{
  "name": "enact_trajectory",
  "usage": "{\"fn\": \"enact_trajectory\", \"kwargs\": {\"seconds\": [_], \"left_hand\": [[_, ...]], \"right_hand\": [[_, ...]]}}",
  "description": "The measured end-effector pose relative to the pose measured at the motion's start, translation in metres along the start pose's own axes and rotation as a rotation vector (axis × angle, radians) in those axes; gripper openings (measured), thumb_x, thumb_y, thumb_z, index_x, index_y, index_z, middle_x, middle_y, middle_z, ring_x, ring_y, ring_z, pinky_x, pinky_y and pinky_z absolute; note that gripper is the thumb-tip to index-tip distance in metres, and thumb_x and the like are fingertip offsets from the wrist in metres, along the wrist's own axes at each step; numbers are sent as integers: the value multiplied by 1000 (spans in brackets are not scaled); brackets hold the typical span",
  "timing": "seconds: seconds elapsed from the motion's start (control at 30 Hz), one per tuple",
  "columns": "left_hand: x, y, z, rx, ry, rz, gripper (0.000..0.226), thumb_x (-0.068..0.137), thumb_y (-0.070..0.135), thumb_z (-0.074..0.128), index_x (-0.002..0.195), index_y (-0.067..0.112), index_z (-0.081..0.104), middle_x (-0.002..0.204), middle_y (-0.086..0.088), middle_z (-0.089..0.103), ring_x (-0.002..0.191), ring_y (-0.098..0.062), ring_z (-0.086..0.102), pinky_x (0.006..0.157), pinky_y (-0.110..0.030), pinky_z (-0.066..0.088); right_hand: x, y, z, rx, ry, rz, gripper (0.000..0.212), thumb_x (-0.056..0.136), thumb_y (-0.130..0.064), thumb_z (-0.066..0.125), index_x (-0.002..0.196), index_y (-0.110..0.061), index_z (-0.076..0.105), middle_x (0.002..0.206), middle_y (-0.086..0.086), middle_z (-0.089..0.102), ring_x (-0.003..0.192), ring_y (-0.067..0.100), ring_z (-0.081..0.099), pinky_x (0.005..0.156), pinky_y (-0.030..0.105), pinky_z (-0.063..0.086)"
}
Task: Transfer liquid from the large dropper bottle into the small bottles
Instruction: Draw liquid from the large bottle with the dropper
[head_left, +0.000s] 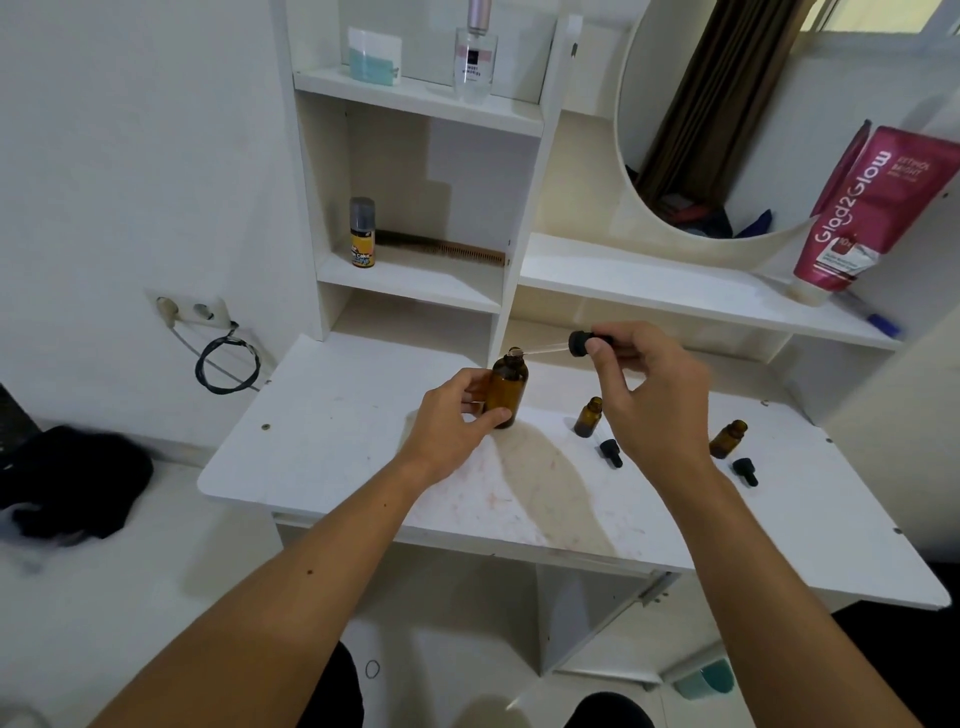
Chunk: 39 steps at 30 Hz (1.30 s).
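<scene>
On desk (332, 467): left hand (457, 415) grips large amber bottle (506, 387); right hand (649, 384) pinches dropper (576, 344); 2 small bottles (588, 417) uncapped.

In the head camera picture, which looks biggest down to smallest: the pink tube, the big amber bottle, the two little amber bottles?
1. Pink tube
2. Big amber bottle
3. Two little amber bottles, which look alike, so unranked.

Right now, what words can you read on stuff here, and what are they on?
"Glad2Glow": on the pink tube leaning by the mirror; its smaller print is too blurred.
"Cake": on the small yellow bottle on the shelf; the rest is unreadable.
Perfume bottle label: too small to read.
Amber bottles: no words visible.
</scene>
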<state>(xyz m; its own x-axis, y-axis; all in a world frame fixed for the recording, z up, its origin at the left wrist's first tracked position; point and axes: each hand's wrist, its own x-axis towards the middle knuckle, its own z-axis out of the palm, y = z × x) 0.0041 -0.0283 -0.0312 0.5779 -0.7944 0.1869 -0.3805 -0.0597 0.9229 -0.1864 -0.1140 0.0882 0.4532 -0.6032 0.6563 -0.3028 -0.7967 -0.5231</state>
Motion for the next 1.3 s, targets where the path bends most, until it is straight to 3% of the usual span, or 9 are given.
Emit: {"fn": "enact_trajectory", "kwargs": {"seconds": [0.23, 0.4, 0.5, 0.67, 0.83, 1.0, 1.17, 1.3], "left_hand": [[2, 1, 0, -12, -5, -5, 54, 87, 33, 81, 135, 24, 57, 123, 5, 68, 111, -13, 66, 102, -32, 55], [3, 0, 0, -27, -4, -2, 52, 88, 31, 82, 133, 24, 58, 122, 6, 69, 111, -13, 66, 101, -33, 56], [4, 0, 0, -36, -3, -9, 51, 87, 30, 82, 132, 25, 58, 123, 6, 69, 112, -14, 66, 102, -34, 56], [5, 0, 1, -37, -8, -24, 51, 87, 30, 82, 132, 26, 58, 123, 7, 70, 114, -14, 66, 105, -38, 55], [5, -1, 1, -27, 0, -19, 50, 87, 31, 82, 131, 26, 59, 121, 7, 70, 112, -13, 67, 103, -34, 56], [5, -1, 1, -20, 8, -17, 49, 87, 34, 82, 130, 27, 59, 120, 10, 70, 109, -11, 67, 100, -28, 56], [6, 0, 1, -15, 7, -21, 49, 87, 33, 81, 130, 26, 58, 120, 9, 69, 109, -13, 67, 97, -21, 54], [6, 0, 1, -8, 0, -9, 47, 89, 31, 80, 130, 25, 58, 120, 9, 69, 109, -11, 66, 99, -26, 55]], "right_hand": [[8, 4, -3, -18, 27, 3, 19, 101, -20, 69, 117, -14, 74, 104, -2, 77, 90, 5, 70, 88, 23, 58], [15, 4, 1, -35, -35, -44, 17, 102, -20, 68, 117, -16, 73, 102, -8, 75, 82, -17, 63, 75, 1, 48], [26, -1, 8, 7, -44, -41, 17, 102, -20, 67, 118, -16, 72, 101, -11, 71, 86, -14, 64, 71, 1, 48], [48, -4, 30, 184, -76, 87, 19, 101, -26, 69, 118, -18, 74, 102, -11, 73, 90, -4, 66, 81, 8, 50], [51, 7, 58, 242, -206, 193, 18, 97, -28, 75, 112, -17, 77, 95, -14, 74, 84, -12, 65, 78, 5, 50], [45, 13, 72, 333, -271, 288, 11, 95, -23, 77, 105, -18, 78, 92, -11, 78, 84, -8, 70, 75, 3, 51], [45, 13, 76, 349, -271, 315, 6, 94, -22, 78, 99, -18, 79, 89, -10, 78, 79, -7, 70, 72, 4, 50], [46, 14, 74, 322, -244, 304, 9, 94, -18, 78, 87, -22, 76, 81, -13, 74, 72, -10, 67, 68, 3, 49]]}}
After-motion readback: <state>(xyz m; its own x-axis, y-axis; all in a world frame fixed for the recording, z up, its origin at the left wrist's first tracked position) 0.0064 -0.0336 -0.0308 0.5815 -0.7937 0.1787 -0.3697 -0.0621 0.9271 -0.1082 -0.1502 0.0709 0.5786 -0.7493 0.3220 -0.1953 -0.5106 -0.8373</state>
